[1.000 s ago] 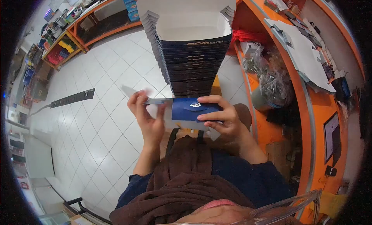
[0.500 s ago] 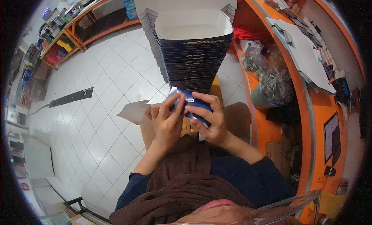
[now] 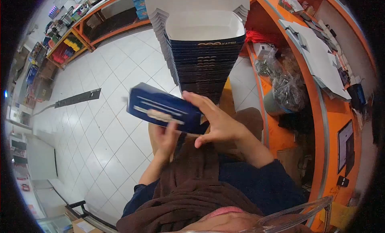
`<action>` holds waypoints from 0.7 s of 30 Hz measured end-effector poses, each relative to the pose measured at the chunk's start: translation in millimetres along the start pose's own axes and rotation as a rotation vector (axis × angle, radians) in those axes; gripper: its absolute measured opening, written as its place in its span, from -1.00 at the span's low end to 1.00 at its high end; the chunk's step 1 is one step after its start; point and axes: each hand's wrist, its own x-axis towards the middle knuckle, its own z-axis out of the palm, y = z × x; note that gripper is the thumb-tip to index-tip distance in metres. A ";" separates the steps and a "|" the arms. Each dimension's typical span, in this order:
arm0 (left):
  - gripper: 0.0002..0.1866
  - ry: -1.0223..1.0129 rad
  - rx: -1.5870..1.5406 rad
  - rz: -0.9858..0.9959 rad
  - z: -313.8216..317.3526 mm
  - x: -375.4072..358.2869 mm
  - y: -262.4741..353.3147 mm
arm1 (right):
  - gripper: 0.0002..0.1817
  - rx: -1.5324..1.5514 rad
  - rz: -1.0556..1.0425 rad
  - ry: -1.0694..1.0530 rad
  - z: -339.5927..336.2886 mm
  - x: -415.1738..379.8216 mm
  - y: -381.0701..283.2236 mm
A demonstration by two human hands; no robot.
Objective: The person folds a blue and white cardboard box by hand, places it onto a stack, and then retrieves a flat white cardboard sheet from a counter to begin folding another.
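A dark blue paperboard food box [image 3: 160, 106] with pale printing is tilted in front of my lap. My left hand [image 3: 162, 142] holds its lower edge, with some fingers hidden behind it and slightly blurred. Across the box's right end stretches my right hand [image 3: 218, 126], fingers at the upper edge and thumb near the lower one. Just beyond my hands rises a tall stack of nested dark blue boxes [image 3: 202, 58]. The topmost is open, with a white inside and a raised flap.
On the right runs an orange shelf unit [image 3: 317, 124] with plastic-wrapped goods [image 3: 286, 90], white sheets [image 3: 317, 56] and a tablet-like screen [image 3: 344, 144]. A dark strip [image 3: 78, 98] lies on the white tiled floor [image 3: 116, 132]. Orange workbenches [image 3: 116, 30] stand at the far left.
The blue box has turned so its printed long side now faces me, extending left. My right hand has spread wider, and my left hand has moved below the box.
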 end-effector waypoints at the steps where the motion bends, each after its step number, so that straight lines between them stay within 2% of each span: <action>1: -0.54 0.151 -0.330 -0.073 -4.9 8.8 11.9 | 0.23 -0.204 0.048 -0.059 -2.1 -3.3 0.7; 4: -0.52 0.109 -0.641 -0.255 -34.9 24.4 23.2 | 0.18 -0.101 0.229 -0.018 13.1 -13.1 18.7; 5: -0.48 0.084 -0.634 -0.305 -40.4 25.8 19.1 | -0.07 0.038 0.257 0.056 18.1 -14.9 15.5; 7: -0.41 -0.152 -0.660 0.002 -16.6 17.8 11.8 | -0.18 0.010 0.244 0.077 28.8 -13.3 17.4; 10: -0.30 0.105 -0.367 -0.097 -22.8 4.0 -35.5 | -0.23 -0.104 0.160 0.091 43.0 -10.4 9.5; 11: -0.30 0.016 0.010 -0.170 -9.9 0.9 -3.0 | -0.24 -0.177 0.094 0.091 45.9 -11.0 10.9; 13: -0.35 0.010 0.227 -0.227 0.0 1.5 22.8 | -0.32 -0.260 -0.030 0.145 42.7 -10.4 14.7; 15: -0.47 0.177 -0.094 -0.197 -4.4 6.5 3.4 | -0.37 0.093 0.172 0.371 39.8 -14.8 11.7; 16: -0.54 0.150 0.032 -0.171 -4.4 5.0 4.1 | -0.39 0.271 0.274 0.482 39.3 -16.0 10.4; 17: -0.61 0.121 0.160 -0.145 -4.7 2.1 6.2 | -0.53 0.344 0.199 0.622 42.4 -15.8 13.1; 20: -0.70 0.013 0.357 -0.124 -3.9 -4.7 8.9 | -0.62 -0.063 -0.147 0.510 27.7 -16.0 2.1; 21: -0.66 -0.035 0.296 -0.151 -0.8 -5.9 7.8 | -0.66 -0.127 -0.237 0.505 30.5 -12.6 -4.1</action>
